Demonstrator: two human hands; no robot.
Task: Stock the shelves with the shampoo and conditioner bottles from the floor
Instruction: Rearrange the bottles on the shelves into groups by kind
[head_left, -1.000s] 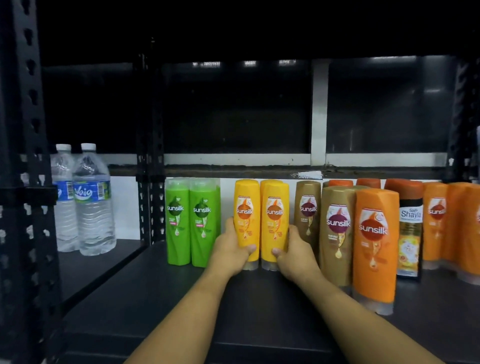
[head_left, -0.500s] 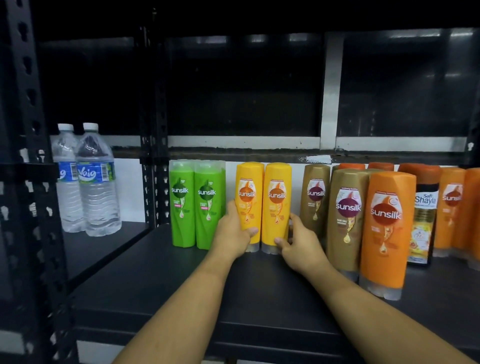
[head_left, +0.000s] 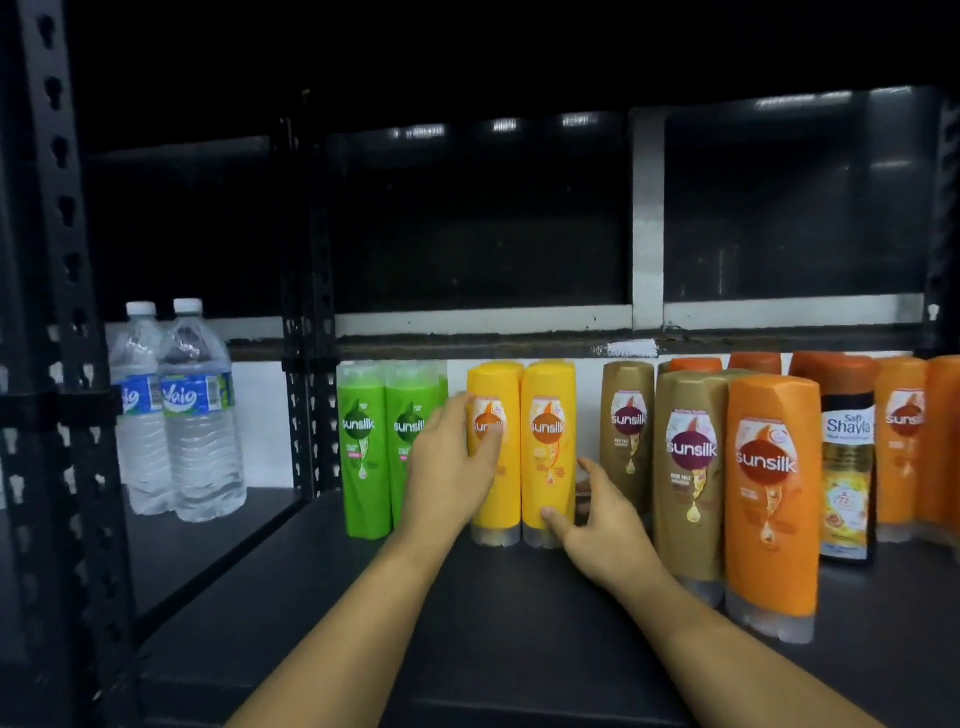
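Standing upright on the dark shelf (head_left: 363, 623), two yellow bottles (head_left: 522, 452) sit side by side and touching, caps down, between the green bottles (head_left: 387, 447) on their left and the brown bottles (head_left: 675, 467) on their right. The left hand (head_left: 452, 462) rests against the left yellow bottle, its fingers curled loosely over the bottle's left side and front label, the thumb lying across the label; it looks like a light touch more than a firm clamp, and the blur makes it hard to tell. The right hand (head_left: 602, 525) is lower, at the base of the right yellow bottle, fingers spread apart, with one fingertip touching the bottle's lower front and the others open in the gap before the brown bottles. Nearer and further right stands an orange bottle (head_left: 771, 499), with a dark bottle (head_left: 847, 467) and more orange ones behind it. On the neighbouring shelf section to the left, two water bottles (head_left: 176, 410) stand together.
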